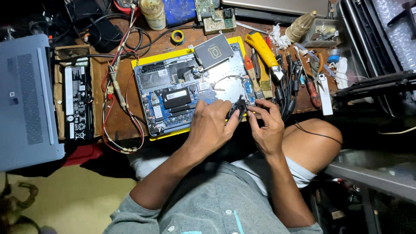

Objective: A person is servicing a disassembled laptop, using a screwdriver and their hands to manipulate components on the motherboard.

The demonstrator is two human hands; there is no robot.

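Note:
An opened laptop base (173, 93) with a blue circuit board lies on a yellow mat (138, 65) on the wooden workbench. My left hand (212, 123) and my right hand (266, 125) meet at its near right corner. Together they grip a small black round part, a fan (237, 108), just above the board's edge. A black rectangular drive (213, 51) rests tilted on the laptop's far side. The fingers hide most of the fan.
A grey laptop lid (26, 99) and a black battery (79, 102) lie at left. Red and black probe leads (125, 108) loop beside the mat. Screwdrivers, a yellow-handled tool (262, 47), pliers and black cables crowd the right side. My bare knee (314, 138) is below the bench.

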